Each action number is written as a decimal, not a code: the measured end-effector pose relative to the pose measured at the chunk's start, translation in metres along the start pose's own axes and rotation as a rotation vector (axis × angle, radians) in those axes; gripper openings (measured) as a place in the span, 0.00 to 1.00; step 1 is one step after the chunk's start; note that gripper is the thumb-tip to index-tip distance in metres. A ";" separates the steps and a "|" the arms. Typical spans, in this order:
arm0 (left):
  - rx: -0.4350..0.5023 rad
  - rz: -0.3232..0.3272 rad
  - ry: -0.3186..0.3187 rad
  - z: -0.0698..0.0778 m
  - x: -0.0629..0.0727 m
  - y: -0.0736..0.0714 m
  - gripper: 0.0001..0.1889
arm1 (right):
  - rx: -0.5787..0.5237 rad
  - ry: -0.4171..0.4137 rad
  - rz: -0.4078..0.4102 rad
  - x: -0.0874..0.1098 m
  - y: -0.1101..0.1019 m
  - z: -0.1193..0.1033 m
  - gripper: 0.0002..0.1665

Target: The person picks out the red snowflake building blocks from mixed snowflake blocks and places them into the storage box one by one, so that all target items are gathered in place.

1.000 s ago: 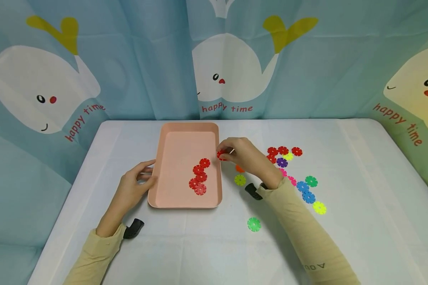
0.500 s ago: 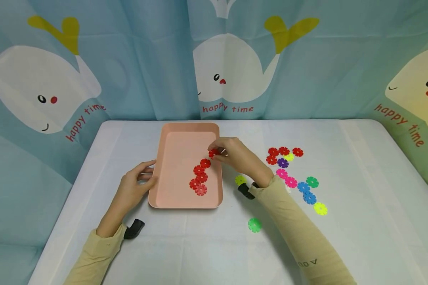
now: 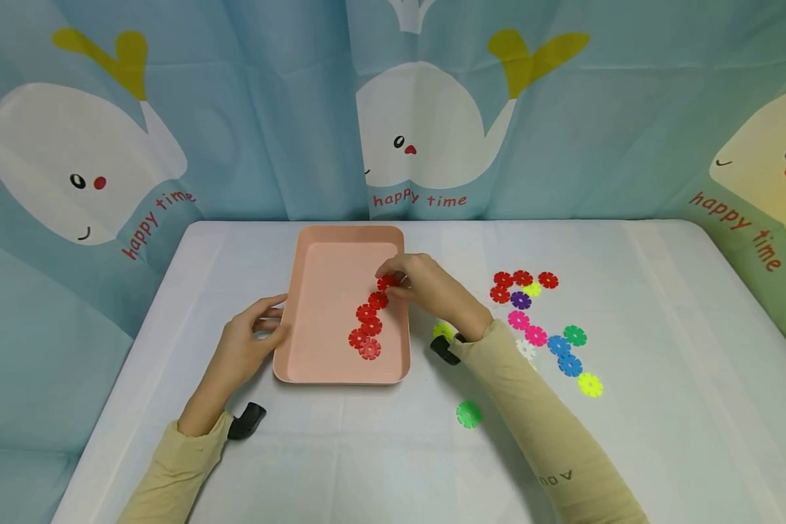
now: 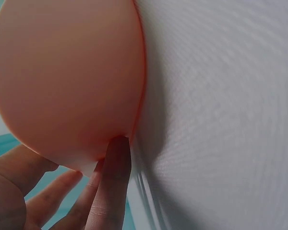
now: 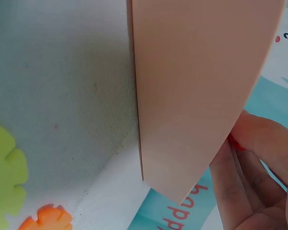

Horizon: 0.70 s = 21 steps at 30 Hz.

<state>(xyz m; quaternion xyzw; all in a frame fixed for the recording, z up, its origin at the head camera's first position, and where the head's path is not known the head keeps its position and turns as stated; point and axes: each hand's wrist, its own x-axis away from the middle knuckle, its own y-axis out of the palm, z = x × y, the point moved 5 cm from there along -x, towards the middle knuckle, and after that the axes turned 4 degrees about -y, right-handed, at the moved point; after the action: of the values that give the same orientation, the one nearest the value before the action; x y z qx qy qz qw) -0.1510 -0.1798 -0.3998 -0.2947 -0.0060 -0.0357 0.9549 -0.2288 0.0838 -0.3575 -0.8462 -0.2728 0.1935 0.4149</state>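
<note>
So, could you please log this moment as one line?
left hand: touching pink tray, left side | right hand: pinching red disc over tray | in tray: reddish discs | table, right: mixed-colour discs

Beige sleeves (image 3: 177,466), black wrist pieces (image 3: 247,421)

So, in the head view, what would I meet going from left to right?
Left grip, pink tray, right grip, purple disc, rightmost red disc, dark green disc, rightmost yellow disc. I've skipped things whose order is unclear.
</note>
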 end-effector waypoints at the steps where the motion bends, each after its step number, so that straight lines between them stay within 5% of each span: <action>1: -0.002 0.001 0.002 0.000 0.000 0.000 0.26 | 0.001 -0.003 0.001 -0.001 0.001 0.000 0.16; 21: 0.007 -0.003 -0.001 -0.003 0.000 0.001 0.26 | -0.027 -0.027 -0.031 -0.016 0.012 0.004 0.12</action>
<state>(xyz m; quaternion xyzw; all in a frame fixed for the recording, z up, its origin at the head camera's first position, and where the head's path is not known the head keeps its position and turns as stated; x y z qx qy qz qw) -0.1513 -0.1809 -0.4022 -0.2913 -0.0071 -0.0370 0.9559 -0.2397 0.0695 -0.3679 -0.8447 -0.2939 0.1948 0.4028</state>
